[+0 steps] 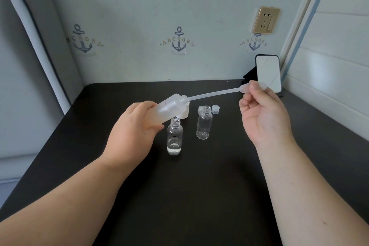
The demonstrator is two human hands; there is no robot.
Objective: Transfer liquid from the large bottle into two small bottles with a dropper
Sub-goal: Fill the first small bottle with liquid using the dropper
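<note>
My left hand point(132, 126) grips the large frosted bottle point(169, 109), tilted with its open mouth pointing right. My right hand point(263, 114) pinches the bulb of a clear plastic dropper point(215, 93), whose tip reaches into the bottle's mouth. Two small clear bottles stand uncapped on the black table point(199, 185). The nearer small bottle point(174, 139) holds a little liquid at its bottom. The farther small bottle point(204, 123) looks empty.
A white cap point(183, 114) stands behind the large bottle. Two small clear caps point(215, 109) lie behind the farther small bottle. A phone on a stand point(267, 73) leans at the back right corner. Wall behind, bed at left, panel at right.
</note>
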